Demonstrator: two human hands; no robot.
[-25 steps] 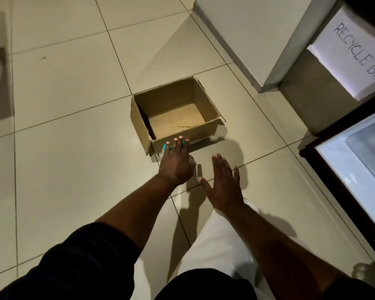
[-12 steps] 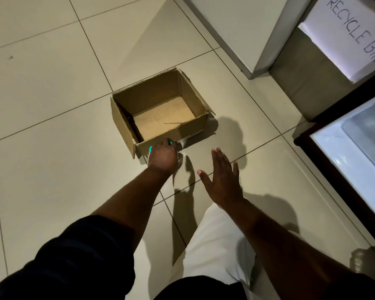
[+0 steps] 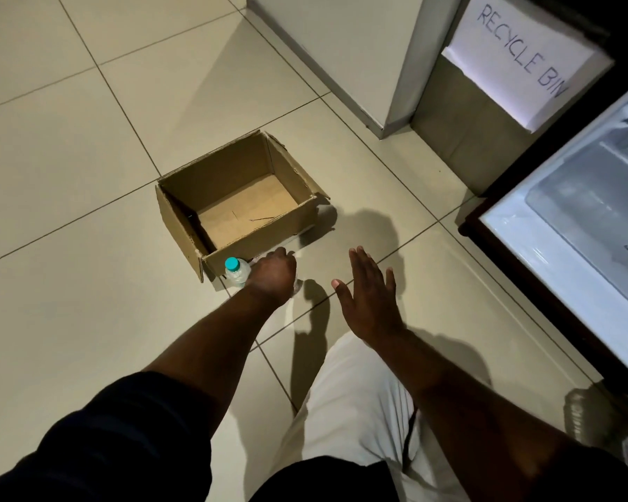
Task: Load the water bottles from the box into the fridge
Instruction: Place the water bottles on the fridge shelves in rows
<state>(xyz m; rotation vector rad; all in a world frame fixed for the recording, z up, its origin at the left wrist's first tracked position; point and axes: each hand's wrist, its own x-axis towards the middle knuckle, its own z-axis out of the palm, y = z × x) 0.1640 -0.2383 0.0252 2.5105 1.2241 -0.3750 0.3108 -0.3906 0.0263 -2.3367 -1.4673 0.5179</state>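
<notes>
- Water bottle (image 3: 237,274): on the floor outside the box (image 3: 265,242), touching its near wall by the near-left corner.
- Your left hand (image 3: 274,271) curls over the bottle's body; your right hand (image 3: 368,295) hovers flat and holds nothing.
- Probably light, thin-walled and slick, so grip it mid-body.

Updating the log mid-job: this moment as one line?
box: no bottles visible inside; bottle: upright outside box's near wall; left hand: curled beside bottle, grip hidden; right hand: open, hovering; fridge: open
</notes>
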